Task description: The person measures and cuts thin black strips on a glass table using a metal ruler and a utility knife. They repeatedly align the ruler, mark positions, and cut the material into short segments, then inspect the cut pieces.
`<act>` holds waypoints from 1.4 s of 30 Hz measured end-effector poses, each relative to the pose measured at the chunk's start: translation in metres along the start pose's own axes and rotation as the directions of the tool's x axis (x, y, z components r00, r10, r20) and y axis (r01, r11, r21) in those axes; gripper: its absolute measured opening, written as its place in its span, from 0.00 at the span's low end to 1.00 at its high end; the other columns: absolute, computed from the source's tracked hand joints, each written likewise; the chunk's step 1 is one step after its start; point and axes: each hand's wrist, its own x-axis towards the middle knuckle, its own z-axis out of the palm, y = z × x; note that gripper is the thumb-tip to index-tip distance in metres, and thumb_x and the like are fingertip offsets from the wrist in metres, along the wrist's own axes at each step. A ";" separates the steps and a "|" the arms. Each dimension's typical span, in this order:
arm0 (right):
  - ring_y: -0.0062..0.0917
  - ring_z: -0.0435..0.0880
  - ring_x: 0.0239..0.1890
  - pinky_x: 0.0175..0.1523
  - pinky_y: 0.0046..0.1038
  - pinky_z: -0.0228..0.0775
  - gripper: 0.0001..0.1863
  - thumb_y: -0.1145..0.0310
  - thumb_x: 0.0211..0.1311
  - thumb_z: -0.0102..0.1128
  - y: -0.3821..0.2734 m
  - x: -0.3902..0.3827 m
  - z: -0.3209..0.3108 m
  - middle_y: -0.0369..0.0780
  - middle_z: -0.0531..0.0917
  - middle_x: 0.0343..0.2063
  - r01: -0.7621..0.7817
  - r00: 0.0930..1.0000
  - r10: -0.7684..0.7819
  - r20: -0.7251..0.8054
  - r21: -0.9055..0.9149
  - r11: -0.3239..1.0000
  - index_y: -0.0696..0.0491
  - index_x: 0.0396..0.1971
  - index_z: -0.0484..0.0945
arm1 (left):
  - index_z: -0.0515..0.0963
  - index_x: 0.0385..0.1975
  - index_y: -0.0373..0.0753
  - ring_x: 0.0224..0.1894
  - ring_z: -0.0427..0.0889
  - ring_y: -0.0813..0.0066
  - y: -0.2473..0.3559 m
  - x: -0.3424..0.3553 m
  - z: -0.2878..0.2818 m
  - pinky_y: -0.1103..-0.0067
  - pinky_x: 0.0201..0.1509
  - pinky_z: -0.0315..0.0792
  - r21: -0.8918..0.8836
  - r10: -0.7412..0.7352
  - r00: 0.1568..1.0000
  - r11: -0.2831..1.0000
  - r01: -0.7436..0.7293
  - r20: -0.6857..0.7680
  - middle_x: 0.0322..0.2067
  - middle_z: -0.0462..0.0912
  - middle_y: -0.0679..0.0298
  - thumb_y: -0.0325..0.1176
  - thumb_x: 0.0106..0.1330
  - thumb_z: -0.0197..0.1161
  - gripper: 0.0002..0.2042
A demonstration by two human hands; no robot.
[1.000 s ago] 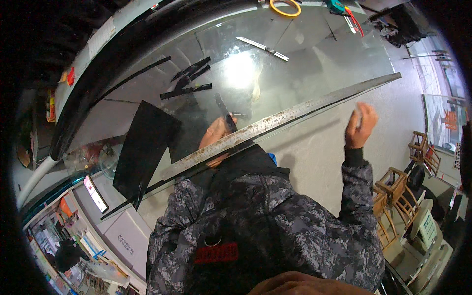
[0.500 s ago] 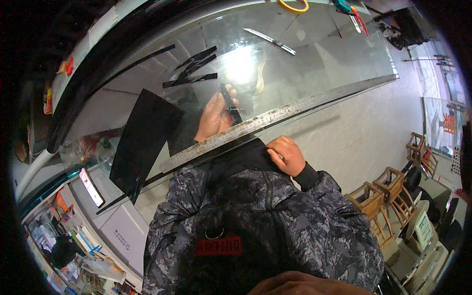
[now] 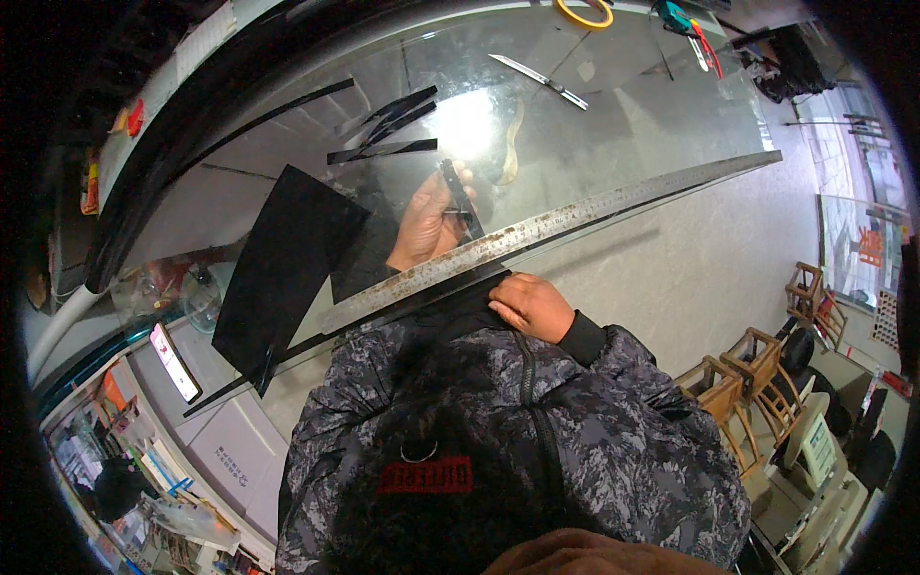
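My left hand is closed around a slim dark strip-like thing, its kind unclear. A long worn steel ruler crosses in front of that wrist, and the left forearm is hidden. Just below the ruler, near the glass table's front edge, my right hand has curled fingers by the corner of a dark piece against my jacket. What they grip, if anything, is hidden. To the left lies a large black sheet. Several narrow black strips lie beyond my left hand.
A slim cutter knife, a yellow tape roll and tools with red and teal handles lie on the glass's far part. A phone rests at the left. Wooden stools stand at the right.
My right hand has moved left along the near edge, closer to the jacket's zip. My left hand still holds the dark thing, slightly turned. The whole view has shifted a little.
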 end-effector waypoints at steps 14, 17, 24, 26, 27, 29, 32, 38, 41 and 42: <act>0.41 0.80 0.40 0.48 0.39 0.73 0.09 0.67 0.63 0.63 0.005 -0.001 0.003 0.43 0.82 0.33 -0.042 0.999 0.042 0.021 -0.005 0.999 0.56 0.37 0.81 | 0.75 0.52 0.41 0.43 0.81 0.74 0.002 0.009 -0.003 0.74 0.46 0.78 -0.117 -0.067 0.998 0.991 0.066 -0.003 0.43 0.80 0.67 0.42 0.76 0.58 0.14; 0.41 0.81 0.40 0.48 0.39 0.73 0.09 0.67 0.63 0.63 0.005 0.000 0.003 0.43 0.82 0.33 -0.014 1.000 0.014 -0.006 -0.001 1.000 0.56 0.37 0.81 | 0.76 0.51 0.42 0.42 0.81 0.74 0.002 0.011 -0.005 0.74 0.47 0.78 -0.157 -0.080 0.996 0.984 0.085 0.043 0.42 0.81 0.67 0.40 0.75 0.59 0.12; 0.41 0.82 0.40 0.48 0.38 0.75 0.09 0.70 0.60 0.66 0.006 -0.001 0.004 0.44 0.84 0.34 -0.016 1.000 0.016 -0.017 -0.001 1.000 0.57 0.37 0.82 | 0.79 0.46 0.39 0.43 0.82 0.75 0.005 0.013 -0.007 0.76 0.51 0.79 -0.242 -0.088 0.995 0.966 0.096 0.043 0.41 0.83 0.67 0.35 0.72 0.62 0.09; 0.40 0.82 0.41 0.49 0.38 0.75 0.09 0.67 0.62 0.64 0.006 -0.001 0.004 0.44 0.84 0.35 -0.029 1.000 0.029 -0.008 -0.005 1.000 0.56 0.37 0.82 | 0.80 0.46 0.39 0.44 0.82 0.74 0.007 0.014 -0.007 0.75 0.52 0.78 -0.224 -0.074 0.995 0.971 0.087 0.070 0.41 0.83 0.66 0.35 0.72 0.62 0.09; 0.40 0.82 0.41 0.49 0.38 0.75 0.09 0.67 0.62 0.64 0.006 -0.001 0.004 0.43 0.84 0.35 -0.024 1.000 0.024 -0.013 -0.005 1.000 0.56 0.37 0.82 | 0.79 0.46 0.39 0.44 0.82 0.74 0.007 0.013 -0.006 0.75 0.52 0.78 -0.213 -0.075 0.996 0.974 0.084 0.051 0.41 0.84 0.66 0.35 0.72 0.62 0.09; 0.40 0.82 0.41 0.49 0.37 0.75 0.09 0.67 0.62 0.65 0.007 -0.002 0.004 0.43 0.84 0.35 -0.015 1.000 0.015 -0.021 -0.005 1.000 0.56 0.37 0.82 | 0.79 0.46 0.40 0.44 0.83 0.73 0.008 0.012 -0.005 0.74 0.53 0.78 -0.201 -0.069 0.997 0.977 0.074 0.029 0.41 0.84 0.65 0.36 0.73 0.62 0.09; 0.40 0.82 0.41 0.50 0.37 0.75 0.09 0.67 0.62 0.65 0.008 -0.003 0.004 0.44 0.84 0.35 -0.019 1.000 0.018 -0.014 -0.007 1.000 0.56 0.38 0.82 | 0.79 0.46 0.40 0.45 0.83 0.71 0.011 0.007 -0.004 0.72 0.54 0.77 -0.151 -0.060 0.998 0.987 0.055 -0.031 0.40 0.84 0.65 0.38 0.73 0.61 0.10; 0.41 0.82 0.42 0.50 0.39 0.74 0.09 0.67 0.62 0.64 0.007 -0.003 0.004 0.45 0.83 0.36 -0.038 0.999 0.038 -0.003 -0.001 0.999 0.56 0.39 0.81 | 0.78 0.46 0.40 0.42 0.84 0.72 0.013 0.012 -0.007 0.75 0.49 0.79 -0.097 -0.046 0.999 0.994 0.048 0.030 0.40 0.84 0.65 0.38 0.73 0.62 0.10; 0.42 0.81 0.42 0.51 0.39 0.74 0.10 0.67 0.63 0.64 0.007 -0.002 0.004 0.45 0.83 0.35 -0.057 0.998 0.057 0.014 0.003 0.998 0.56 0.39 0.81 | 0.78 0.46 0.39 0.41 0.84 0.73 0.012 0.015 -0.011 0.78 0.45 0.80 -0.145 -0.071 0.997 0.987 0.074 0.024 0.40 0.84 0.65 0.36 0.73 0.62 0.09; 0.42 0.81 0.42 0.51 0.39 0.74 0.10 0.67 0.63 0.63 0.007 -0.002 0.004 0.45 0.83 0.35 -0.060 0.998 0.060 0.015 0.005 0.998 0.56 0.39 0.81 | 0.78 0.46 0.39 0.42 0.84 0.73 0.012 0.015 -0.013 0.79 0.45 0.81 -0.142 -0.077 0.997 0.987 0.080 0.025 0.40 0.84 0.65 0.35 0.72 0.62 0.09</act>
